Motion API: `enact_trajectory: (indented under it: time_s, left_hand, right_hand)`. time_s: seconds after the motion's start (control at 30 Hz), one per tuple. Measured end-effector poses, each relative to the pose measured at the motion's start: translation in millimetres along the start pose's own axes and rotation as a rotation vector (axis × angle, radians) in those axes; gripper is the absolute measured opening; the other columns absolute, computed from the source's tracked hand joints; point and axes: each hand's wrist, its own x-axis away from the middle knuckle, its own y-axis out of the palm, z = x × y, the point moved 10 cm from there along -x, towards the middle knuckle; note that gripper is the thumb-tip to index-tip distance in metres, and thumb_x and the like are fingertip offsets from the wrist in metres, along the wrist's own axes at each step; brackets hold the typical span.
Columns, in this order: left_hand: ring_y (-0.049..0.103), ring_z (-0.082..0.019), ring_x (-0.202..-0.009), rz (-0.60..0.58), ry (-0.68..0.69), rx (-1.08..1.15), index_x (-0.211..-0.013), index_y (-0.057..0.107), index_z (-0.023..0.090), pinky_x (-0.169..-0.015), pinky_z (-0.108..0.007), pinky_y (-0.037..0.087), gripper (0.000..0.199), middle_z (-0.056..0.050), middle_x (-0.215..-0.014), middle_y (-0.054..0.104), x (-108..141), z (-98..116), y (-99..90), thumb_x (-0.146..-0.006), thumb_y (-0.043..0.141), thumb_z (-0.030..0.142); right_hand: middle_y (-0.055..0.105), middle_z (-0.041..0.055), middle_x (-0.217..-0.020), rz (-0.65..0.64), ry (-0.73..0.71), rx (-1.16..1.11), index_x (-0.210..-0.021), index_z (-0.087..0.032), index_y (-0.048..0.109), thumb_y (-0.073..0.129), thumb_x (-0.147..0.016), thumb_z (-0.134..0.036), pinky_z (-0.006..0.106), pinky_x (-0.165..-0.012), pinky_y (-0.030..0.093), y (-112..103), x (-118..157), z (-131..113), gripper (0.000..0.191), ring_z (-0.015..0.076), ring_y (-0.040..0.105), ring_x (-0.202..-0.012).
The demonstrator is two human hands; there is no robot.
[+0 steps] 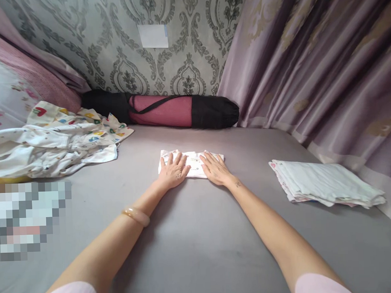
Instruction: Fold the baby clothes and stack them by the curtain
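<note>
A small folded white cloth [194,165] with a faint printed pattern lies flat on the grey sheet [192,240]. My left hand [174,170] rests palm down over its left part, fingers spread. Over the right part lies my right hand [215,168], also flat with the fingers stretched out. Between the two hands the middle of the cloth shows. Both palms hide much of its ends, and what kind of cloth item it is I cannot make out.
At the right lies a stack of folded pale cloths [328,182]. Crumpled printed clothes [67,140] are heaped at the left, beside a blurred patch. A black and pink roll bag [162,111] lies along the patterned wall. Purple curtains [295,62] hang at the right.
</note>
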Motion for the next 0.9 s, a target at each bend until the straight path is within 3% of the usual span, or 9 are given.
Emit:
enact_trajectory:
  time_s: [0.1, 0.2, 0.33, 0.57, 0.77, 0.9]
  left_hand:
    - [0.024, -0.039, -0.148, 0.064, 0.018, 0.004, -0.151, 0.037, 0.023, -0.115, -0.067, 0.015, 0.059, -0.011, -0.161, 0.03, 4.1, 2.2, -6.0, -0.1, 0.028, 0.05]
    - [0.031, -0.034, -0.145, 0.227, 0.008, 0.03, -0.147, 0.043, 0.017, -0.118, -0.06, 0.018, 0.057, -0.015, -0.158, 0.036, 13.3, 0.2, -20.2, -0.101, 0.024, 0.045]
    - [0.034, -0.031, -0.145, 0.375, -0.046, 0.047, -0.143, 0.048, 0.016, -0.12, -0.057, 0.013, 0.054, -0.015, -0.151, 0.047, 24.9, -7.5, -32.1, -0.102, 0.022, 0.039]
    - [0.035, -0.03, -0.144, 0.248, -0.157, 0.075, -0.131, 0.055, 0.017, -0.115, -0.057, 0.027, 0.045, -0.017, -0.15, 0.047, 19.4, -23.6, -19.1, -0.101, 0.03, 0.039]
    - [0.036, -0.029, -0.144, 0.24, -0.151, 0.092, -0.13, 0.055, 0.017, -0.116, -0.052, 0.029, 0.042, -0.016, -0.15, 0.047, 19.6, -28.9, -18.1, -0.101, 0.033, 0.038]
    - [0.034, -0.031, -0.145, 0.242, -0.166, 0.113, -0.133, 0.054, 0.014, -0.116, -0.053, 0.029, 0.044, -0.016, -0.151, 0.046, 22.1, -35.3, -19.2, -0.101, 0.034, 0.037]
  right_hand:
    - [0.019, 0.0108, -0.164, -0.034, 0.006, -0.025, -0.156, -0.015, 0.029, 0.019, -0.102, -0.039, 0.048, -0.122, 0.003, -2.5, 0.1, -0.1, 0.06, 0.0209, 0.011, -0.153]
    - [0.018, 0.0112, -0.165, -0.084, 0.028, -0.079, -0.157, -0.013, 0.026, 0.018, -0.102, -0.04, 0.048, -0.122, 0.003, -7.1, 1.9, -0.5, 0.062, 0.0218, 0.01, -0.153]
    - [0.017, 0.0137, -0.164, 0.016, 0.095, -0.061, -0.156, -0.007, 0.025, 0.015, -0.102, -0.042, 0.046, -0.123, 0.003, -22.0, 6.1, -0.1, 0.066, 0.0226, 0.01, -0.152]
    - [0.019, 0.0155, -0.164, 0.01, 0.218, 0.045, -0.155, 0.001, 0.024, 0.018, -0.101, -0.042, 0.039, -0.123, 0.007, -1.9, 10.0, 11.3, 0.069, 0.0253, 0.012, -0.152]
    - [0.017, 0.0143, -0.164, 0.004, 0.216, 0.031, -0.155, 0.0, 0.023, 0.015, -0.1, -0.045, 0.038, -0.123, 0.006, 0.3, 8.6, 13.9, 0.071, 0.0249, 0.01, -0.152]
    - [0.015, 0.0152, -0.164, -0.09, 0.222, -0.006, -0.156, 0.0, 0.02, 0.014, -0.1, -0.05, 0.039, -0.123, 0.006, -1.3, 6.0, 15.6, 0.075, 0.0257, 0.009, -0.153]
